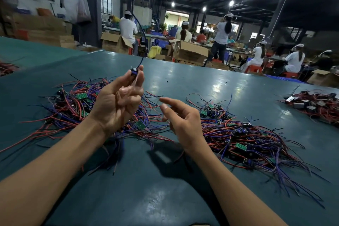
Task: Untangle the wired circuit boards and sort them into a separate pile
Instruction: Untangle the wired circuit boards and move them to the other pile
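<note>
My left hand [119,101] is raised palm up above the table and pinches a small wired circuit board [134,73] between thumb and fingertips; its dark blue wire [144,42] arcs upward. Under that hand lies a tangled pile [73,108] of red, purple and black wires with small green boards. My right hand [180,117] hovers beside it with fingers loosely curled and the index finger pointing left, holding nothing. To the right lies a second pile [242,135] of wired boards with their wires fanned toward the table's near right.
The table [201,82] is covered in teal sheeting. A third heap [315,104] of red-wired parts sits at the far right, another bundle [7,68] at the far left edge. Behind the table are cardboard boxes [190,53] and seated and standing people in white.
</note>
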`<state>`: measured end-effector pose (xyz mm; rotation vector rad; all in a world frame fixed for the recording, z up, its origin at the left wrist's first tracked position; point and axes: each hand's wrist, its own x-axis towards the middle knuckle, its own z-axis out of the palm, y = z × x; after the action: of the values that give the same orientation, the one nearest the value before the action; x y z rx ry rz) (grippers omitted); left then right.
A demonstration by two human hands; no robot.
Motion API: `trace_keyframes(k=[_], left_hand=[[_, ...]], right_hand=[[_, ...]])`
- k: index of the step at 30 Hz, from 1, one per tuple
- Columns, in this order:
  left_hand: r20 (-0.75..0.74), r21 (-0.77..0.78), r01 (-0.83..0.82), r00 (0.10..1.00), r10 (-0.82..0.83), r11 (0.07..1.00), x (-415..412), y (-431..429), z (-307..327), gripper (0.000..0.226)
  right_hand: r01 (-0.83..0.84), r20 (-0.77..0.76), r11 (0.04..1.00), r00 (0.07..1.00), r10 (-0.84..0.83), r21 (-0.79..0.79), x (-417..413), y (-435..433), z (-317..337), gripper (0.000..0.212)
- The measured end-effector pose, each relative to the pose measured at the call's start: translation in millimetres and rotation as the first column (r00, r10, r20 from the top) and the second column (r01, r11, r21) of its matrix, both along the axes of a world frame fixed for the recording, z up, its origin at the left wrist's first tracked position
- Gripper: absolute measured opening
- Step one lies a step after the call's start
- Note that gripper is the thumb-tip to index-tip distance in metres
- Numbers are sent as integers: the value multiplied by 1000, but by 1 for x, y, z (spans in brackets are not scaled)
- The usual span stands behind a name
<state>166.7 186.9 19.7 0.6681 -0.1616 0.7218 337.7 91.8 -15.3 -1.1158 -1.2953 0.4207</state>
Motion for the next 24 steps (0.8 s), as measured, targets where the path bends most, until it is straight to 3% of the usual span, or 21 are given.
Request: trace_keyframes(k=[3,7,9,13,16,20,24], left_hand=[[-93,87,76,993,-68,993,-1,0,0,29],[-443,272,-35,882,158,962,12,-10,-12,29],[-524,335,-54,819,234,941,19,-17,-18,36],[-582,324,-103,762,284,941,22,-19,-21,44],[-569,332,-142,758,318,933,22,-19,-23,33],[-519,420,-177,758,396,890,23,-20,-29,13],[-507,477,-96,781,363,873,26,-24,-34,6]], right_hand=[[-93,-77,996,993,93,11,1,-1,2,33],[-151,-56,988,987,149,-19,1,-1,5,47],[-140,-80,989,987,136,-44,0,-1,6,48],[-199,-254,977,951,174,-75,0,-2,7,38],[-224,-340,967,925,171,-124,-1,-2,5,31],[-210,-415,973,897,152,-96,2,0,6,41],[-224,-534,963,838,111,-152,9,2,12,24]])
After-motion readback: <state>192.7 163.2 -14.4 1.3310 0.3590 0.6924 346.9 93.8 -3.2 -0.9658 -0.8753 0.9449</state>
